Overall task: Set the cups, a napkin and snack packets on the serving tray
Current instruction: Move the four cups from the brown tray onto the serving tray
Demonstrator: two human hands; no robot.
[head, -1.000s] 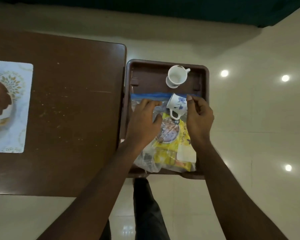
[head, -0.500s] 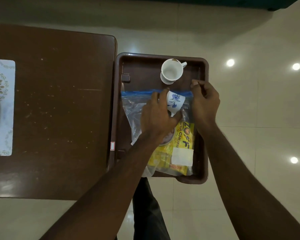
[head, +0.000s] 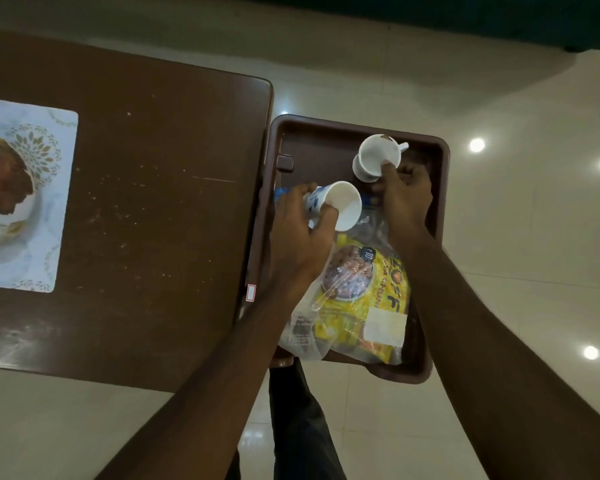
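Observation:
A brown serving tray juts past the table's right edge. My left hand is shut on a white cup with blue flowers, held tilted on its side, mouth to the right, above the tray's left middle. A second white cup stands upright at the tray's far end. My right hand touches that cup's near rim with a finger, its other fingers curled. A clear zip bag holding yellow snack packets lies on the near half of the tray, its top hidden under my hands.
The dark wooden table lies to the left of the tray. A white patterned placemat with a dish on it sits at the table's left edge. Glossy tiled floor surrounds the tray on the right and below.
My left hand has lifted the blue-flowered cup out of the bag's mouth and turned it on its side. My right hand left the bag's edge and went up to the plain white cup.

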